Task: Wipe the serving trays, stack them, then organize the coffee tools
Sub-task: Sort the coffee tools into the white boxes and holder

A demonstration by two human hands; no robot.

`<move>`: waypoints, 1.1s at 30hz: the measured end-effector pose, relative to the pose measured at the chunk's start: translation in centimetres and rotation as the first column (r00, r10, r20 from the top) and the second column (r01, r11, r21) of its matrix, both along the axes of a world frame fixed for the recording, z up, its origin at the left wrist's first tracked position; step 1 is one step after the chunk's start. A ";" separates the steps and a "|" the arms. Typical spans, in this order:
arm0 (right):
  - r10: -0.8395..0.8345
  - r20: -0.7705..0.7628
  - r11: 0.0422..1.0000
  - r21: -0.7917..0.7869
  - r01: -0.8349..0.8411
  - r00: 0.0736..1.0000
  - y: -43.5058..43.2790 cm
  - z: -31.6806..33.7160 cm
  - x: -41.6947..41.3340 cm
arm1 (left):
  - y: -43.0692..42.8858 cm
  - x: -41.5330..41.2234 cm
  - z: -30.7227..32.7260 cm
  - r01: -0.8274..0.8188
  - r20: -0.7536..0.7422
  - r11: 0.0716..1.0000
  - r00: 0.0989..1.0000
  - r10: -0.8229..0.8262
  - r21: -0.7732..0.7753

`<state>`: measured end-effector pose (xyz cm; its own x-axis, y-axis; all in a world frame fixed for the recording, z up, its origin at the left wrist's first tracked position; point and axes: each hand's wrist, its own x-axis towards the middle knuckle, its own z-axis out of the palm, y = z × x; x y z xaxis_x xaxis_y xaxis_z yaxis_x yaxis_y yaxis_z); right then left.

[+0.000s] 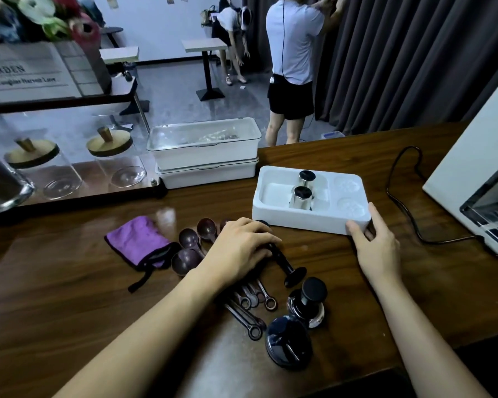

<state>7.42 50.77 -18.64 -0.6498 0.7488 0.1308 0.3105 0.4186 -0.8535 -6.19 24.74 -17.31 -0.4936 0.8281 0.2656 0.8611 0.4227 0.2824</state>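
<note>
Head view: tool-sorting step (judging by the layout). Left hand [239, 248] grips a black tamper [283, 261], right hand [377, 245] clasps the foam tray [299, 222]; next, slot it in.

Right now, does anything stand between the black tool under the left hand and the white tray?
Nothing visible does. The left hand grips the black tool just in front of the white tray. Inside it, two metal cylinders stand in the large compartment.
</note>
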 end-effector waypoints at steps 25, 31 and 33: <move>-0.016 -0.028 0.999 -0.039 0.014 0.999 0.1 -0.4 -0.2 | 1.1 -2.6 1.6 -0.085 0.072 0.957 0.995 0.068 0.279; -0.014 -0.020 0.999 -0.037 0.014 1.000 0.2 -0.3 -0.2 | 3.0 -5.2 4.1 -0.111 0.124 0.940 0.989 0.075 0.322; -0.011 -0.017 0.999 -0.038 0.010 1.000 0.2 -0.3 -0.3 | 4.1 -6.2 4.6 -0.125 0.125 0.941 0.988 0.089 0.313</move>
<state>7.16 50.94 -18.94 -0.6396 0.7603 0.1131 0.3002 0.3826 -0.8738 -12.36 28.84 -12.75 -0.6149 0.6493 0.4476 0.7727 0.3830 0.5061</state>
